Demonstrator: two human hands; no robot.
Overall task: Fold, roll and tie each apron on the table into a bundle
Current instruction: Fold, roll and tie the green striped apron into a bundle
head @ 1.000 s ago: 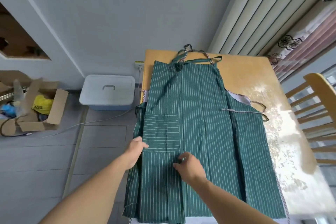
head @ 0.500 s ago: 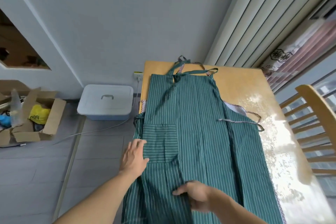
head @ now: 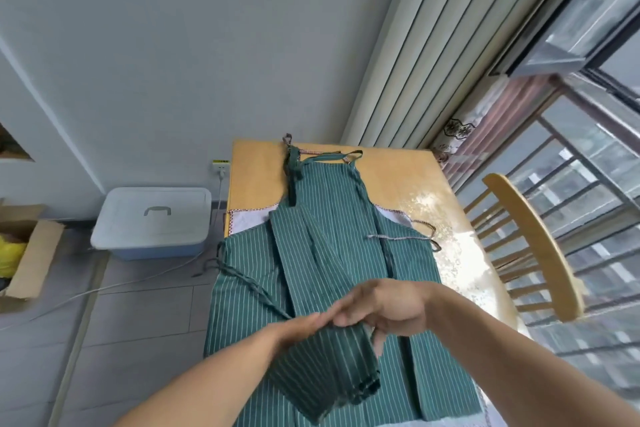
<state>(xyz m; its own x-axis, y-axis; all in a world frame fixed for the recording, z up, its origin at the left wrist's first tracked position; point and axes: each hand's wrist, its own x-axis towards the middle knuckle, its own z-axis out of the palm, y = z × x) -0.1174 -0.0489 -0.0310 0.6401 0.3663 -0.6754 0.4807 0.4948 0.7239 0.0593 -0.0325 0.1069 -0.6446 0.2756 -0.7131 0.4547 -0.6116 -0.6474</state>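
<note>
Now both my hands, left hand (head: 304,329) and right hand (head: 384,308), pinch one folded strip of the green striped apron (head: 332,239) lifted above the desk (head: 252,177). Beneath it lies at least one more apron (head: 247,220), white, mostly hidden; motion blurs my fingers.

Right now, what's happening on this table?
A person is partway through folding a green striped apron spread on a wooden table. Both hands meet at the near end: the left hand and right hand grip a folded strip of the apron and hold it lifted off the rest. No roll or tie yet. A white apron with checked trim lies underneath.
</note>
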